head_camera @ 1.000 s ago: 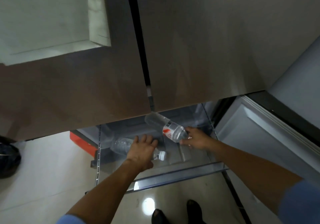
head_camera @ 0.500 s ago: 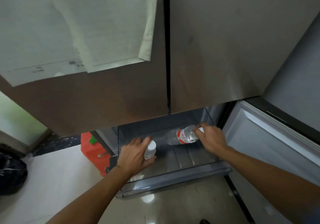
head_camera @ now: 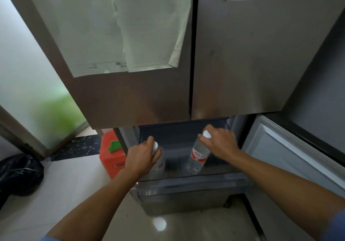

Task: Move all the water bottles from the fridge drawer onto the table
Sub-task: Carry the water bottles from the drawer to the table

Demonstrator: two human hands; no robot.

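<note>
Red box (head_camera: 110, 156) sits beside the fridge drawer (head_camera: 186, 186); closed doors (head_camera: 130, 91) hang over it. Left grip (head_camera: 141, 156) holds the left water bottle (head_camera: 159, 165), right grip (head_camera: 220, 143) the right water bottle (head_camera: 197, 156), both upright inside.

Two bare forearms, the left forearm (head_camera: 97, 203) and the right forearm (head_camera: 280, 181). Nearest the fridge drawer (head_camera: 186, 186) are the bare left hand (head_camera: 142, 156) and right hand (head_camera: 221, 143). Farthest from the drawer, blue cloth begins: the left sleeve (head_camera: 49, 238) and the right sleeve (head_camera: 336, 225).
</note>
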